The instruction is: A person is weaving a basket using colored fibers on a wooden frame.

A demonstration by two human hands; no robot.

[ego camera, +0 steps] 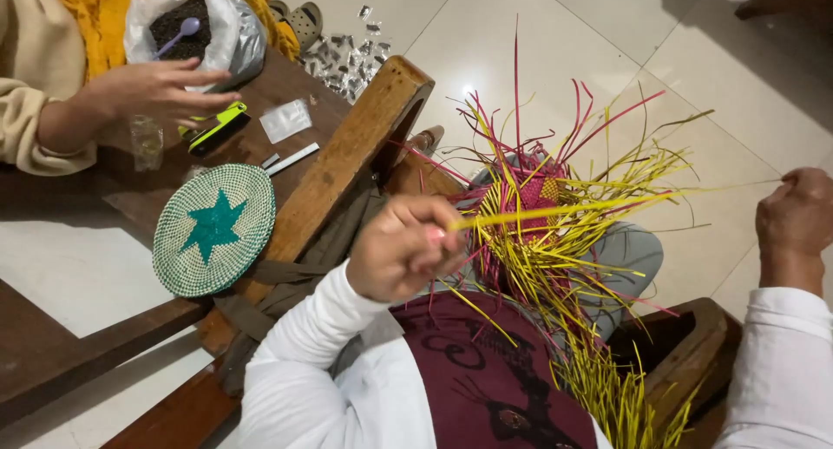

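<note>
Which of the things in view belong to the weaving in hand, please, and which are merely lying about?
In hand:
left hand pinching a yellow strand
right hand pulling its far end
half-woven pink and yellow piece on the lap

Lying about:
round green and white mat with a star
bag of dark grains with a purple spoon
small clear packets on the floor

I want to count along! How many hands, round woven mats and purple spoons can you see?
Hands: 3, left hand, right hand, another person's hand
Round woven mat: 1
Purple spoon: 1
Total: 5
</note>
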